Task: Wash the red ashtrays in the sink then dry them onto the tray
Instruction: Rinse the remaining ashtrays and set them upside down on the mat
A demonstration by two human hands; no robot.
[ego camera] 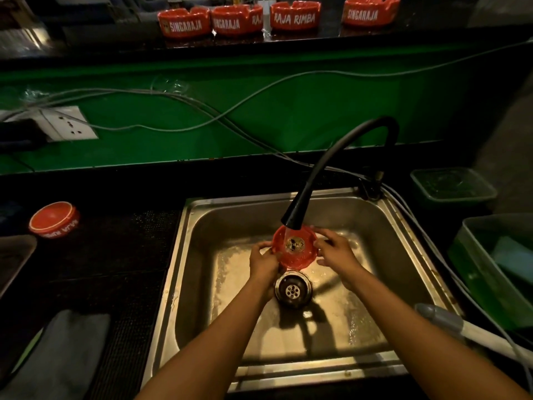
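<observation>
Both hands gripping one ashtray (294,251) under the tap (297,215), mid-sink (403,226), above the drain (292,290): left hand (264,262) curled on its rim, right hand (336,251) pinching the other side. Rinse step underway, dirt showing inside. Next, prob: rub, then lift clear w/o hitting the spout. Washed one (54,219) sitting at desk's left edge; four more (184,23) waiting on the far shelf.

faucet (323,180) arching over sink (202,255), open basin front
</observation>
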